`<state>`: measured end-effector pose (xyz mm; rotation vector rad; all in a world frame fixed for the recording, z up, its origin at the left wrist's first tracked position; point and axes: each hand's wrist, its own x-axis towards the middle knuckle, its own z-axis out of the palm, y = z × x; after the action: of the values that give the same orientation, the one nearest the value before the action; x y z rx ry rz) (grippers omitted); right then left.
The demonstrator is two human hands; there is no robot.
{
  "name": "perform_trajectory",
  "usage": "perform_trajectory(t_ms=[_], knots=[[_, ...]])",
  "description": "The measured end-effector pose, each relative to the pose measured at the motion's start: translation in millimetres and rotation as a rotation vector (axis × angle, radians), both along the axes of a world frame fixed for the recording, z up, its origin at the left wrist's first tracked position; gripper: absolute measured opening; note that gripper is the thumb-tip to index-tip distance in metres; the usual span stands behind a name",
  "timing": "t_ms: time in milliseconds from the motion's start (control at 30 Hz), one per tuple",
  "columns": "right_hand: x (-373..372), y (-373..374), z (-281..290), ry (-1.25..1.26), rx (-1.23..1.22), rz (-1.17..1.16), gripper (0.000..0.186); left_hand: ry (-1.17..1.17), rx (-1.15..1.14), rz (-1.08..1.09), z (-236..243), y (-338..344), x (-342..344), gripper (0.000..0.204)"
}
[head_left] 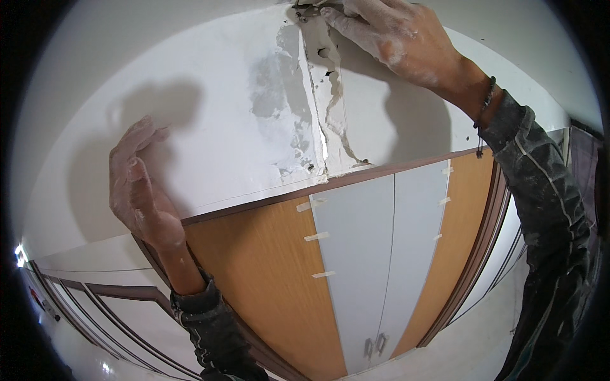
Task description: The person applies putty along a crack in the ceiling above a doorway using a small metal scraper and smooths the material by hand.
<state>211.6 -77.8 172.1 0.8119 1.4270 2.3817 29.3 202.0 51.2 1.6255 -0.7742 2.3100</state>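
Observation:
A long strip of broken plaster (pixel 325 95) runs down the white wall, with torn edges, small holes and bare grey patches beside it. At its top, by a dark gap (pixel 307 7) under the ceiling, my dusty right hand (pixel 397 38) has its thumb against the damaged edge. The other fingers bend in there and are partly cut off by the picture's upper edge; whatever they grip is hidden. My left hand (pixel 145 190), also dusted white, is raised at the left, palm inward and fingers loosely curved apart. Nothing is in it, and its shadow falls on the wall.
Below the wall stands a wooden-framed unit with orange-brown panels (pixel 254 267) and two pale grey doors (pixel 362 254) with handles. Bits of masking tape (pixel 316 237) stick along the doors' edges. A brown trim (pixel 267 206) borders the top. Dark-lined panels (pixel 121 317) show at the lower left.

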Motion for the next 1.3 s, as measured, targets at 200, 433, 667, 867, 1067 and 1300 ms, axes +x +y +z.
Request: perform_trajectory(t_ms=[200, 433, 667, 867, 1067, 1300], knots=[[-8, -5, -14, 0.091, 0.028, -0.108, 0.026, 0.017, -0.054, -0.049, -4, -3, -1, 0.041], [-19, -9, -13, 0.110, -0.015, -0.057, 0.033, 0.026, -0.149, 0.078, -3, -6, -2, 0.031], [15, -60, -55, 0.289, 0.040, 0.074, 0.047, 0.046, -0.149, 0.309, 2, -20, 2, 0.014], [-13, -94, -109, 0.605, 0.076, 0.212, 0.055, 0.011, -0.182, 0.493, 8, -25, 6, 0.011], [-31, -100, -184, 0.892, 0.127, 0.329, 0.050, -0.175, 0.277, 0.812, 46, -79, 38, 0.018], [-6, -168, -350, 1.371, 0.676, 0.258, 0.027, -0.158, 0.051, 0.644, 89, -126, 97, 0.019]])
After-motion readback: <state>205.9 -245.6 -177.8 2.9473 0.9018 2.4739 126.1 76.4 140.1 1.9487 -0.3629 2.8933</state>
